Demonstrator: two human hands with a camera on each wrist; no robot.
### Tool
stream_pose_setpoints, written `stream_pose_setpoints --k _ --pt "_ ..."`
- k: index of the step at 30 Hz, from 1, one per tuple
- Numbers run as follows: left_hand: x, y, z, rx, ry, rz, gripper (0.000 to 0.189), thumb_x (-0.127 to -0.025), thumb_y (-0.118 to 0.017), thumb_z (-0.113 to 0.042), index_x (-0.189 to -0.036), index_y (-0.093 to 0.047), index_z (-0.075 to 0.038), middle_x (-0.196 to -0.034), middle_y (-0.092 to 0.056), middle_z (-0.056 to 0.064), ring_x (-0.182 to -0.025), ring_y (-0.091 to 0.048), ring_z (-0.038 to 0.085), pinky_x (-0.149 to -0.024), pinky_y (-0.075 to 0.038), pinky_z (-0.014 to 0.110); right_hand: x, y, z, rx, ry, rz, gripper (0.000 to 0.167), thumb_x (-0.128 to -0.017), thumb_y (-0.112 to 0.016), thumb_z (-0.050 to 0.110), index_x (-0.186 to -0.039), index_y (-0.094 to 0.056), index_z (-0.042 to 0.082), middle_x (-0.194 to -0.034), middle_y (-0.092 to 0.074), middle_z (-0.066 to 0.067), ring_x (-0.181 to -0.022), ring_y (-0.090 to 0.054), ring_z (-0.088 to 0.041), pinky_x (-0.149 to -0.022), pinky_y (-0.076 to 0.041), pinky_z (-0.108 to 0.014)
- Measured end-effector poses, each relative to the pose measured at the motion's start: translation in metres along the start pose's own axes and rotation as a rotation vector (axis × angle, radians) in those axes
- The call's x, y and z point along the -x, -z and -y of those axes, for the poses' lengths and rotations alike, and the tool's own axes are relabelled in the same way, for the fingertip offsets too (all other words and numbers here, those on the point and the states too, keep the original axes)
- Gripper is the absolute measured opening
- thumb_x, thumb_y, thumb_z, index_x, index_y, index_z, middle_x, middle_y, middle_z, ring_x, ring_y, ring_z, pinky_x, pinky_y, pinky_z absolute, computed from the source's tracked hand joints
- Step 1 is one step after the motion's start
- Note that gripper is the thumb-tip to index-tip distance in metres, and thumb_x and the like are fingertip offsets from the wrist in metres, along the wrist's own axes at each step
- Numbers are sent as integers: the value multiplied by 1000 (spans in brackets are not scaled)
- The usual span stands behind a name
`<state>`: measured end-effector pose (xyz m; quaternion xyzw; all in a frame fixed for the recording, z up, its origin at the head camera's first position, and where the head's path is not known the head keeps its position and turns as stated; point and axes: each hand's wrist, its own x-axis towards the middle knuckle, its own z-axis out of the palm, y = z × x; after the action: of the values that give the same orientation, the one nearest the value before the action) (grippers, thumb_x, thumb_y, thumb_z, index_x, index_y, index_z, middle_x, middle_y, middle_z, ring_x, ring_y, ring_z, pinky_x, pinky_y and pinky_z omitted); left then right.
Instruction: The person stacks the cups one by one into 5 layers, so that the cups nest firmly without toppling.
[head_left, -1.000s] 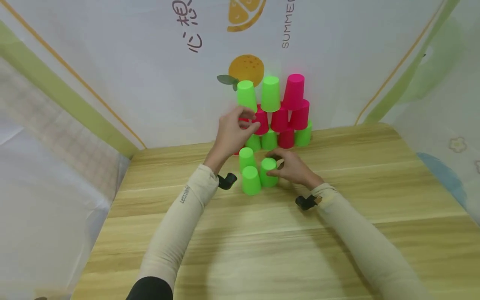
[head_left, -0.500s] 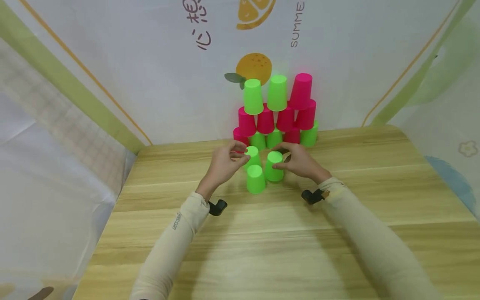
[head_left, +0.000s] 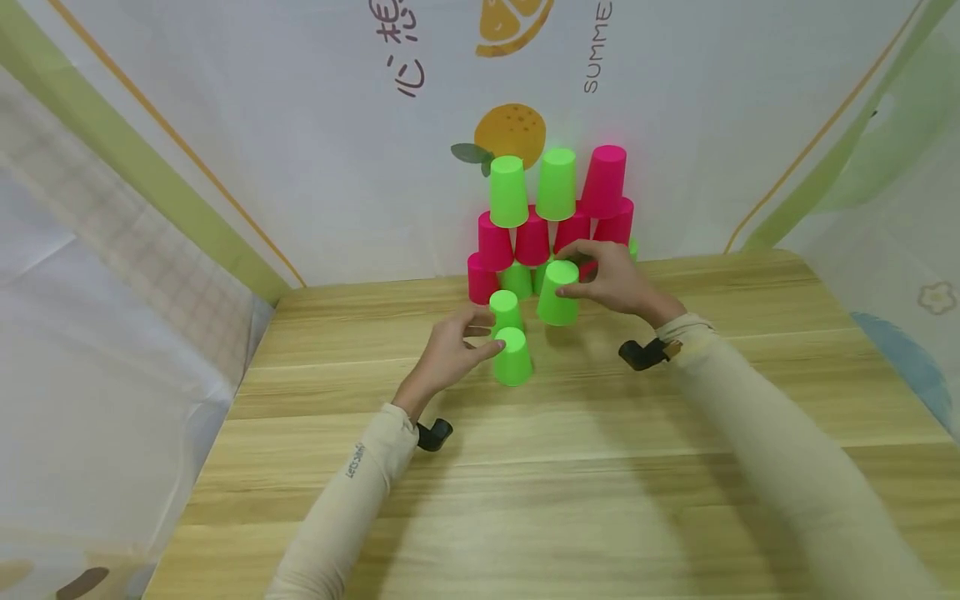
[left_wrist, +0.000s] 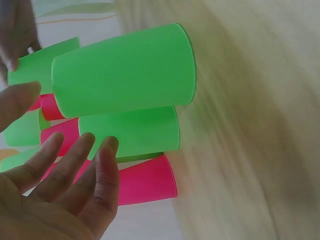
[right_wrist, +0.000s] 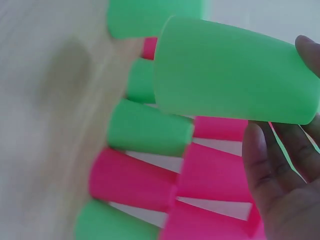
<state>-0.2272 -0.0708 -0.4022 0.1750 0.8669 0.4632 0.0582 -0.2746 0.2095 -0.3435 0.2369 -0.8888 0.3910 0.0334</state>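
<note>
My right hand (head_left: 618, 279) pinches an upside-down green plastic cup (head_left: 557, 302) near its closed end, thumb on one side and fingers on the other. The right wrist view shows this held cup (right_wrist: 225, 75) raised off the table, its shadow apart from it. My left hand (head_left: 448, 350) is beside two more upside-down green cups, a front one (head_left: 513, 363) and one just behind it (head_left: 505, 307). Its fingers are spread and loosely bent; in the left wrist view they reach around the front cup (left_wrist: 125, 72) without gripping it.
Behind stands a tiered stack of green and pink cups, with a pink cup (head_left: 482, 279) at its lower left and a green cup (head_left: 508, 193) at its upper left. A white printed cloth (head_left: 360, 183) hangs behind the wooden table (head_left: 510, 500).
My right hand has lifted the green cup from beside the front pair and carried it back toward the stack. My left hand has come down from the stack to the two standing green cups.
</note>
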Motion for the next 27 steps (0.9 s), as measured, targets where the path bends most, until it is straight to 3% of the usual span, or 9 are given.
stream_pose_setpoints --k 6,14,23,27 --pt "2 -4 2 -2 13 43 54 -91 -73 -25 -138 -53 -6 -139 -60 11 -128 -61 33 -97 -59 41 -11 26 18 41 -30 13 43 -84 -80 14 -123 -65 2 -117 -69 -17 -109 -63 -31 -95 -55 -46" --pt "3 -8 4 18 12 52 53 -89 -75 -21 -136 -54 -5 -138 -61 10 -126 -63 31 -97 -59 40 -25 51 33 97 -19 6 42 -87 -78 17 -125 -65 4 -118 -69 -14 -106 -62 -27 -88 -51 -32" --pt "2 -16 8 48 -3 60 53 -88 -76 -15 -136 -54 -5 -138 -61 12 -126 -63 34 -95 -60 37 -32 74 45 106 -57 5 48 -89 -76 22 -131 -62 5 -127 -66 -16 -118 -61 -33 -102 -50 -48" --pt "2 -17 8 46 -1 53 54 -88 -77 -14 -136 -54 -4 -138 -61 13 -125 -64 34 -95 -60 37 -35 82 52 122 -50 -4 48 -89 -76 23 -131 -62 6 -128 -66 -15 -118 -61 -32 -101 -50 -45"
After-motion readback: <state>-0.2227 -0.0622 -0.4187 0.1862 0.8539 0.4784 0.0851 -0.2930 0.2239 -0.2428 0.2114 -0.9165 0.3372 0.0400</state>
